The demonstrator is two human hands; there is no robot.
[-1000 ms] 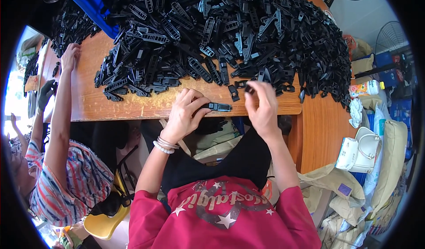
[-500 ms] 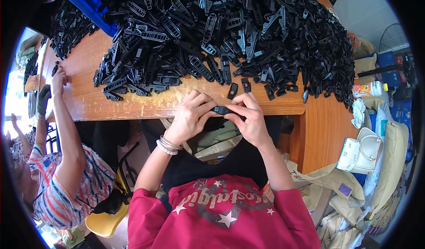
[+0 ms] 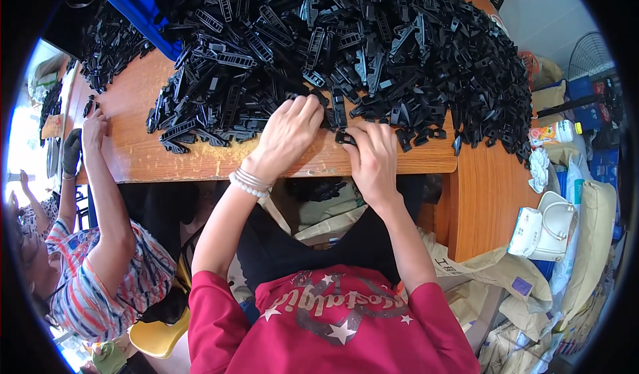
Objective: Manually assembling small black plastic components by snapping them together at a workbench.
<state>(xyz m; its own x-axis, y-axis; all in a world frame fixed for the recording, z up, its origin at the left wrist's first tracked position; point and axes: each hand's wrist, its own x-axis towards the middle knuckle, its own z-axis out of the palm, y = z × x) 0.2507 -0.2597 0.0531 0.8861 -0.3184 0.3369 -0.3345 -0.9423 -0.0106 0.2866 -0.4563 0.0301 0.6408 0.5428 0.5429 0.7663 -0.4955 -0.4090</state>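
Note:
A heap of black plastic parts (image 3: 399,54), many ladder-like and others small and blocky, covers the far side of the wooden table (image 3: 219,162). My left hand (image 3: 287,133) reaches to the heap's near edge, its fingers bent and pressed together. Its fingertips are mostly hidden, so whatever they hold cannot be made out. Close to the table's front edge, my right hand (image 3: 374,158) has thumb and fingers closed on a small black plastic part (image 3: 344,138). A longer black part (image 3: 339,111) lies just beyond it, between my hands.
A blue plastic bin (image 3: 130,11) leans at the upper left. On the left, a co-worker's hand (image 3: 95,131) is at the same table near a small black part. Paper sacks (image 3: 586,241), a white handbag (image 3: 556,224) and a bottle (image 3: 562,132) stand at the right.
Both hands were together over the table edge, pinching a small black part. Now they are apart: the left has moved forward to the heap, the right forward to a small part on the table.

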